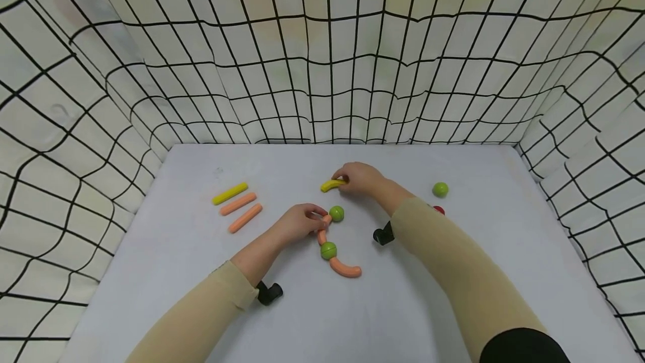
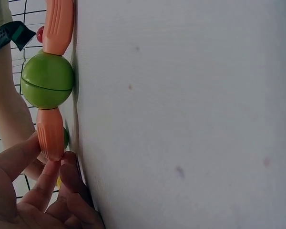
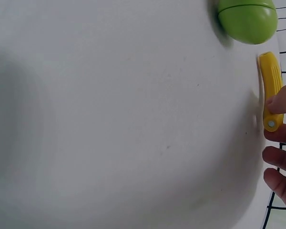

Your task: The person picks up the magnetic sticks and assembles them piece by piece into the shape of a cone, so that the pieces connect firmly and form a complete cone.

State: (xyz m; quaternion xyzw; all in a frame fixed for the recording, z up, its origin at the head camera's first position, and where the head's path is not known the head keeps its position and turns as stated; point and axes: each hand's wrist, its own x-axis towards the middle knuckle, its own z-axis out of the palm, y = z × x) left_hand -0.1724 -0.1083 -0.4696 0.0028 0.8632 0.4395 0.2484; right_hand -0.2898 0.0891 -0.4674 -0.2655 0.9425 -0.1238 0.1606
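My left hand (image 1: 302, 220) pinches a curved orange stick (image 2: 50, 131) between thumb and fingers. One end of that stick meets a split green ball (image 2: 46, 78), and a second curved orange stick (image 1: 345, 268) joins the ball's other side. Beside the left fingertips, another green ball (image 1: 336, 213) sits at the stick's far end. Farther back, my right hand (image 1: 359, 178) pinches a curved yellow stick (image 1: 330, 185) by one end, close over the white table. In the right wrist view a silvery dot shows on the yellow stick (image 3: 270, 71), near the fingers.
At the left lie a straight yellow stick (image 1: 229, 193) and two straight orange sticks (image 1: 238, 204). A loose green ball (image 1: 440, 189) rests at the right; a red ball (image 1: 439, 209) is partly hidden by the right sleeve. Black-gridded white walls surround the table (image 1: 322, 324).
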